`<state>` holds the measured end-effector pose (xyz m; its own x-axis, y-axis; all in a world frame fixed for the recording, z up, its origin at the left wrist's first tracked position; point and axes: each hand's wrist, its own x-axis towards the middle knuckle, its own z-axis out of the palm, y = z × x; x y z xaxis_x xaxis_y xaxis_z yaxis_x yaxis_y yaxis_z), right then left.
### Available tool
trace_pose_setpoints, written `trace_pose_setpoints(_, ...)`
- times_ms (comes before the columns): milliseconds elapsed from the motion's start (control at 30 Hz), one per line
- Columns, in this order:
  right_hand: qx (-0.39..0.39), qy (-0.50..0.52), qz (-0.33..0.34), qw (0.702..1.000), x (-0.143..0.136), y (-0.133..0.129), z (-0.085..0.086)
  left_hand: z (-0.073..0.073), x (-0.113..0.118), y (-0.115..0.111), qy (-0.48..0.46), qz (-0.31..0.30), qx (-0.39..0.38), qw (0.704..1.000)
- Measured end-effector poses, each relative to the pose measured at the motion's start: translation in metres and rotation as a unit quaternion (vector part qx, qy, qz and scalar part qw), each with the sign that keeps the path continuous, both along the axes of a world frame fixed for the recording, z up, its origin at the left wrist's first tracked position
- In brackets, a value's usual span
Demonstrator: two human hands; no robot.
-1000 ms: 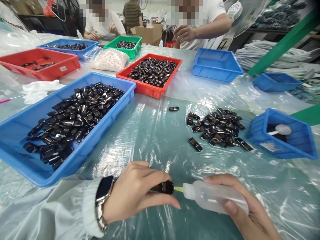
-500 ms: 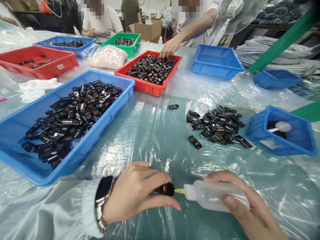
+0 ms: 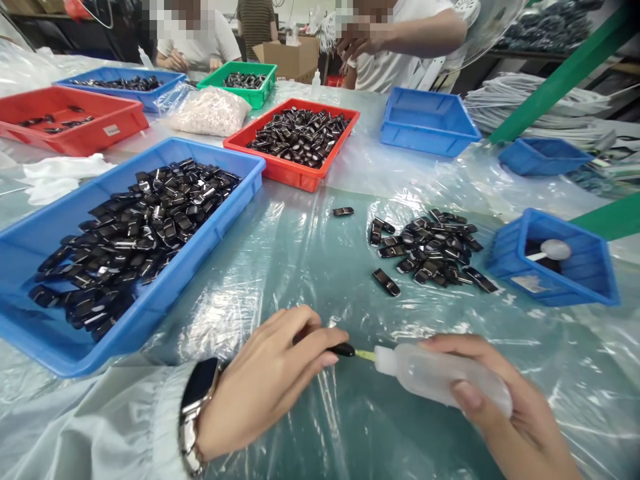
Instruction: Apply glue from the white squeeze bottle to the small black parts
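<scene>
Between the thumb and fingers of my left hand [image 3: 273,377] is a small glossy black plastic piece [image 3: 344,349], mostly covered by the fingers. My right hand [image 3: 505,400] is wrapped round a translucent white squeeze bottle [image 3: 443,377], lying nearly level. The bottle's thin yellowish tip [image 3: 366,355] points left and meets the end of the black piece, as far as I can see. Beyond my hands, a loose pile of similar black pieces [image 3: 435,247] lies on the plastic-covered table, with a single piece [image 3: 386,282] in front of it.
At left stands a large blue tray [image 3: 235,217] heaped with black pieces. A red tray [image 3: 300,179] of them sits behind it. A small blue bin [image 3: 570,287] holding a round whitish object stands at right. Two co-workers sit across the table [image 3: 320,280].
My left hand has turned the black piece, so less of its face shows, and its fingers have closed in. A co-worker's hand has lifted out of the red tray.
</scene>
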<state>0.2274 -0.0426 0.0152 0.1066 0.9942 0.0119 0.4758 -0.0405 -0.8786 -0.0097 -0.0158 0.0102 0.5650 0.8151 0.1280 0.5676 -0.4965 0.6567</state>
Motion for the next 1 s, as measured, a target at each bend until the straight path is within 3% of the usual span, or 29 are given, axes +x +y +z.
trace_pose_setpoints(300, 0.000, 0.009, 0.004, 1.000, 0.002, 0.001, 0.005, -0.001, -0.003, 0.001, -0.036, 0.006, -0.008, 0.999)
trace_pose_setpoints(567, 0.054, -0.007, 0.132, 0.990, 0.023, 0.011, -0.006, 0.001, -0.004, -0.002, -0.064, -0.007, 0.023, 0.998)
trace_pose_setpoints(700, 0.077, -0.017, 0.138, 0.987, 0.025, 0.013, -0.008, 0.001, -0.005, -0.002, -0.065, -0.013, 0.024, 0.998)
trace_pose_setpoints(867, 0.033, -0.016, 0.140, 0.989, 0.023, 0.013, -0.003, 0.003, -0.005, -0.002, -0.069, -0.012, 0.020, 0.997)
trace_pose_setpoints(1000, 0.052, -0.023, 0.135, 0.989, 0.023, 0.013, 0.000, 0.004, -0.005, -0.002, -0.071, -0.009, 0.028, 0.997)
